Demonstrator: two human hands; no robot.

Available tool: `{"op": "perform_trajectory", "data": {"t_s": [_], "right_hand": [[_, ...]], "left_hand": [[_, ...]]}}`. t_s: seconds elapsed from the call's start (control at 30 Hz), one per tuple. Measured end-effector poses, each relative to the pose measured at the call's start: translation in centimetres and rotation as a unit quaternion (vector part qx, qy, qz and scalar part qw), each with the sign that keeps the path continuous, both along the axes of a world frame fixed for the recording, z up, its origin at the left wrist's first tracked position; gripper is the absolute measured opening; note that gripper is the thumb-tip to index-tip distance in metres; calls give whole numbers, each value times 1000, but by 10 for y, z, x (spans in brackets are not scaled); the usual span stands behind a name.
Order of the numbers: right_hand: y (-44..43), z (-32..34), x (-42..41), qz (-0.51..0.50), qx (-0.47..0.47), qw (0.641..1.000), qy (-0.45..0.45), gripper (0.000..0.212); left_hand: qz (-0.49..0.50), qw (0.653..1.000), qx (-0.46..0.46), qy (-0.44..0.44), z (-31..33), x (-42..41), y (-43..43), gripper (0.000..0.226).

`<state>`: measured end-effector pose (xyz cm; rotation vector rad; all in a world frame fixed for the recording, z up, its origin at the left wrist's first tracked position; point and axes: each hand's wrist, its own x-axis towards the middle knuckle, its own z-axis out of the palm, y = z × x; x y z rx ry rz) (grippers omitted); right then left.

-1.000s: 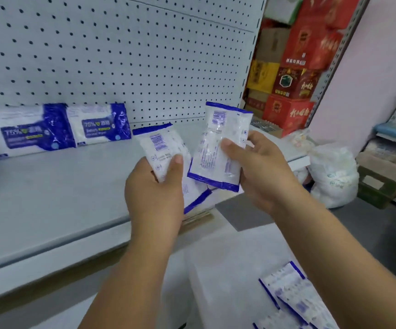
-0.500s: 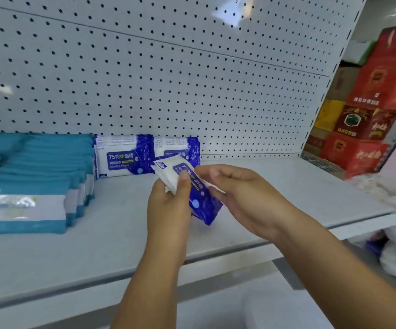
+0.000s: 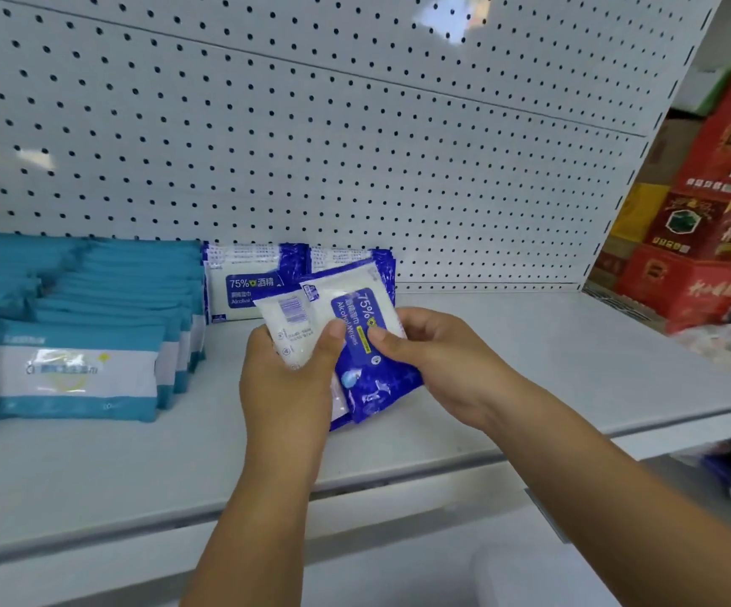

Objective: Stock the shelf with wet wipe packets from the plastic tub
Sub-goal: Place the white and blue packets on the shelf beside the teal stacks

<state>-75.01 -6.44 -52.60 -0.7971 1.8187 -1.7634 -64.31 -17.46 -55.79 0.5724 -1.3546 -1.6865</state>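
The person's left hand is gripping a soft white-backed wet wipe packet, thumb pressing on its barcode face and fingers curling behind. The right hand is pinching a glossy blue-and-white wet wipe packet with its printed front showing, thumb on the front and fingers wrapping behind. Both packets are hovering just in front of the row of standing blue-and-white packets, which is leaning against the white perforated metal back panel. They are overlapping, the white-backed one lying across the left edge of the blue one. A blue edge is peeking out below the left hand, so it may be holding a second packet; I cannot tell for sure. The flat white metal shelf is lying bare to the right of that row, stacks of flat teal-and-white packets are sitting to its left, and red cardboard cartons are standing well to its right, beyond the shelf end. The plastic tub is not showing clearly. The step in hand seems to be sorting and squaring the packets for placing. To do it well, the person should be turning the white-backed packet so its printed front is facing outward like the row. Then, with edges aligned, each packet should be standing upright, flush against the row, and the hand letting go only once it is leaning steadily, since these limp pouches are likely to slump.
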Motion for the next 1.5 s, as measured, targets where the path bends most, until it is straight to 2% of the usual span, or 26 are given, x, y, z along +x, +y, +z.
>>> {"op": "perform_trajectory", "data": {"t_s": [0.13,0.23,0.33,0.43,0.57,0.77,0.83,1.0,1.17,1.3,1.4,1.5], "right_hand": [[-9,-1,-23,-66,-53,994,-65,28],[-14,1,-41,-133,-25,991,18,30],[-24,5,-63,-196,34,967,159,23],[-38,8,-85,-171,89,944,269,23],[-54,9,-107,-109,149,922,341,33],[-82,-5,-134,-133,187,850,475,32],[-87,-12,-141,-142,177,838,496,33],[-94,-30,-145,-161,119,840,504,34],[-95,-33,-144,-202,114,831,505,48],[-95,-31,-135,-206,104,827,512,49],[-95,-28,-111,-182,50,853,487,37],[-90,-19,-76,-103,5,915,390,11]], "left_hand": [[84,996,-21,-37,-3,5,-13,27],[129,990,-33,-45,-4,5,-20,28],[133,989,-41,-48,-5,2,-20,25],[138,987,-52,-63,-7,1,-20,25],[124,987,-66,-78,-8,-2,-22,25],[102,988,-57,-97,-12,-3,-25,34],[99,988,-58,-102,-12,-5,-25,33],[102,987,-50,-111,-14,-7,-27,31],[106,985,-66,-119,-16,-8,-29,32],[95,988,-46,-116,-14,-8,-31,26],[88,991,-14,-99,-9,-7,-34,22],[88,993,23,-81,-6,-6,-37,30]]}}
